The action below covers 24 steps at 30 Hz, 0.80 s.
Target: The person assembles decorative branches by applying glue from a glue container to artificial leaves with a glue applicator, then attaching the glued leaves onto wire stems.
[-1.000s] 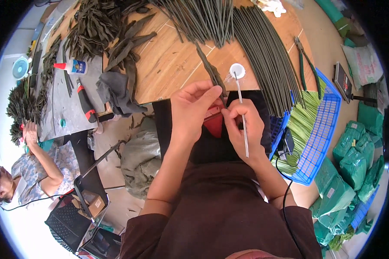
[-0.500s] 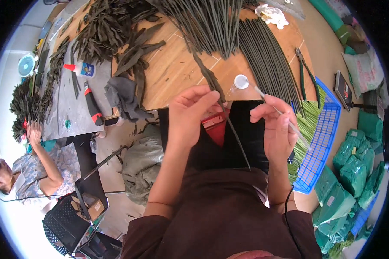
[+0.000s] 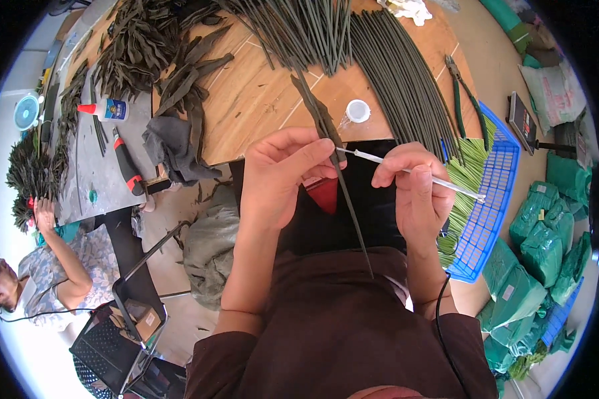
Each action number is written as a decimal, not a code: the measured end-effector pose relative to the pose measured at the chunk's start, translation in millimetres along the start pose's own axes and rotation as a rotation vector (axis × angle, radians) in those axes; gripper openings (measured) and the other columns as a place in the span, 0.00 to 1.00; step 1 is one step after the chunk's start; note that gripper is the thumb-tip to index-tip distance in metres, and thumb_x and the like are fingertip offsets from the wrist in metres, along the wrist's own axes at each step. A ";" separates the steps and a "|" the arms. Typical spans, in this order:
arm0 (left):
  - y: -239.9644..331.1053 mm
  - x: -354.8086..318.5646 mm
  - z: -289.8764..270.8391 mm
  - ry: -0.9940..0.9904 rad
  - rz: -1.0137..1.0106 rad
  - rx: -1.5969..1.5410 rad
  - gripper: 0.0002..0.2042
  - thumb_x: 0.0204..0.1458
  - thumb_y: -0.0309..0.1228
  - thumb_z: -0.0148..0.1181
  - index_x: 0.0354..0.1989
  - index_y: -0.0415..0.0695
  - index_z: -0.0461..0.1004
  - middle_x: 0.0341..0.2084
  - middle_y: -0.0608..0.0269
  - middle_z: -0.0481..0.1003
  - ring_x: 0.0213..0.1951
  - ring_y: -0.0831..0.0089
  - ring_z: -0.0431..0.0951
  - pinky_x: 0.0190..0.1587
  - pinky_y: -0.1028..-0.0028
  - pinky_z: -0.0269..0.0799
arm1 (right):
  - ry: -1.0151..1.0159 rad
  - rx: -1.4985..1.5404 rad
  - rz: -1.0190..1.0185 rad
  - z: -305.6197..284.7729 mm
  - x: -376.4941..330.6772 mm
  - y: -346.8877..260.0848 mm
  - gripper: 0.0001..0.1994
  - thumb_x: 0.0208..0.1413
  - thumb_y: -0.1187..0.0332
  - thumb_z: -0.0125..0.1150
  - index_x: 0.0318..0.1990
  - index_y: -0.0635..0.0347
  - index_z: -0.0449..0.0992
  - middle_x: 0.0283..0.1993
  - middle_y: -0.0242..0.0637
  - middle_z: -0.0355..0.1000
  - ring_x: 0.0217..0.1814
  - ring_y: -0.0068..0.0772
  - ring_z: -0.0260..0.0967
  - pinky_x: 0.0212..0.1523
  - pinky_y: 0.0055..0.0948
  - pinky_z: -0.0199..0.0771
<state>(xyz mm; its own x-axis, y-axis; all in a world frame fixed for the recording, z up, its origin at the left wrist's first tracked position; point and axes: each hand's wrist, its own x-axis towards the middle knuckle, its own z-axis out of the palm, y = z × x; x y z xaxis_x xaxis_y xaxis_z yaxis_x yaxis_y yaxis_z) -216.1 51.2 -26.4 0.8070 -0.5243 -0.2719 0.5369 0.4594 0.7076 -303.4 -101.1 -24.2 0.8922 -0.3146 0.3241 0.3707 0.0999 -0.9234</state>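
Observation:
My left hand (image 3: 283,169) pinches a thin dark green stem (image 3: 350,206) together with a long dark green leaf (image 3: 319,113) that points up over the wooden table (image 3: 259,100). The stem runs down across my lap. My right hand (image 3: 416,189) holds a thin white stick (image 3: 412,174) nearly level, its left tip touching the stem beside my left fingers. A small white round cup (image 3: 358,110) sits on the table edge just above both hands. A red piece (image 3: 324,194) shows under my left hand.
Bundles of green stems (image 3: 399,80) and heaps of dark leaves (image 3: 146,46) cover the table. A glue bottle (image 3: 105,110), a red-handled tool (image 3: 126,163), pliers (image 3: 466,100), a blue basket (image 3: 492,193) and green bags (image 3: 546,233) lie around. Another person (image 3: 53,259) works at the left.
My right hand swung the white stick from upright near the stem out to the right, then back, so it now lies level with its tip at the stem. The left hand stayed.

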 end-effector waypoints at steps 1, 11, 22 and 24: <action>-0.5 0.3 -0.4 0.002 -0.001 0.000 0.05 0.46 0.20 0.57 0.32 0.33 0.72 0.24 0.54 0.75 0.26 0.70 0.77 0.27 0.78 0.74 | 0.000 0.001 0.002 -0.9 -0.6 1.0 0.13 0.60 0.68 0.40 0.35 0.70 0.69 0.33 0.41 0.66 0.29 0.23 0.62 0.33 0.21 0.64; -6.3 3.4 -0.7 0.010 -0.012 0.022 0.04 0.47 0.20 0.56 0.31 0.33 0.72 0.24 0.53 0.75 0.25 0.70 0.77 0.27 0.79 0.74 | -0.017 -0.108 -0.019 -6.9 -2.7 5.1 0.15 0.60 0.66 0.39 0.34 0.72 0.67 0.31 0.45 0.64 0.27 0.30 0.62 0.29 0.25 0.64; -19.9 20.2 7.1 0.013 -0.021 -0.023 0.04 0.47 0.21 0.56 0.31 0.34 0.72 0.25 0.54 0.75 0.26 0.70 0.77 0.28 0.78 0.75 | 0.273 0.427 0.179 -10.8 -0.2 24.8 0.16 0.60 0.64 0.40 0.40 0.71 0.68 0.32 0.50 0.71 0.28 0.34 0.69 0.33 0.31 0.72; -23.9 21.2 6.3 0.036 -0.023 -0.034 0.04 0.47 0.21 0.56 0.31 0.34 0.72 0.25 0.54 0.75 0.27 0.70 0.77 0.29 0.78 0.75 | 0.321 0.436 0.158 -10.0 3.6 24.6 0.16 0.61 0.64 0.40 0.40 0.72 0.68 0.32 0.50 0.72 0.27 0.34 0.69 0.31 0.30 0.72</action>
<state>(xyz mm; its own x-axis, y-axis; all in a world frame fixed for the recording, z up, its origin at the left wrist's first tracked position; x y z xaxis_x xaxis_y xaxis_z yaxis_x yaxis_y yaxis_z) -213.4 24.6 -44.9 0.8025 -0.5089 -0.3115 0.5627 0.4718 0.6788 -293.6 -109.2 -47.8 0.8476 -0.5287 0.0467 0.3718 0.5286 -0.7631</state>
